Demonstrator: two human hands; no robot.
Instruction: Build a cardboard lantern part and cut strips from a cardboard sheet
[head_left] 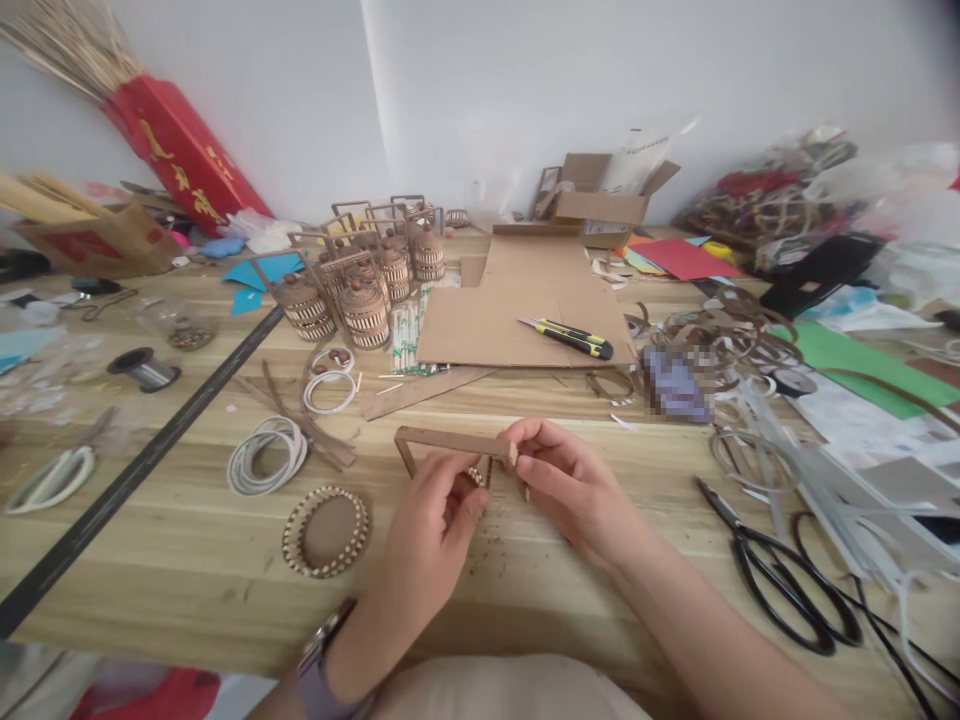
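Note:
Between my hands is a brown strip [450, 440] bent with square corners, like the handle of the small baskets behind. My left hand [439, 510] is closed around the lower part, where a bit of patterned woven edge [475, 477] peeks out; most of that piece is hidden by my fingers. My right hand [570, 480] pinches the strip's right corner between thumb and fingers. Left of my left hand, apart from it, a round woven lid or base [326, 533] with a checked rim lies on the table.
Several small lidded baskets [364, 315] with tall handles stand at the back left. A box cutter [566, 338] rests on cardboard [525, 290]. Black-handled scissors [780, 570] lie right, near coiled brown strips [727, 335]. A white cord coil [266, 457] lies left, near a wire spool [144, 370].

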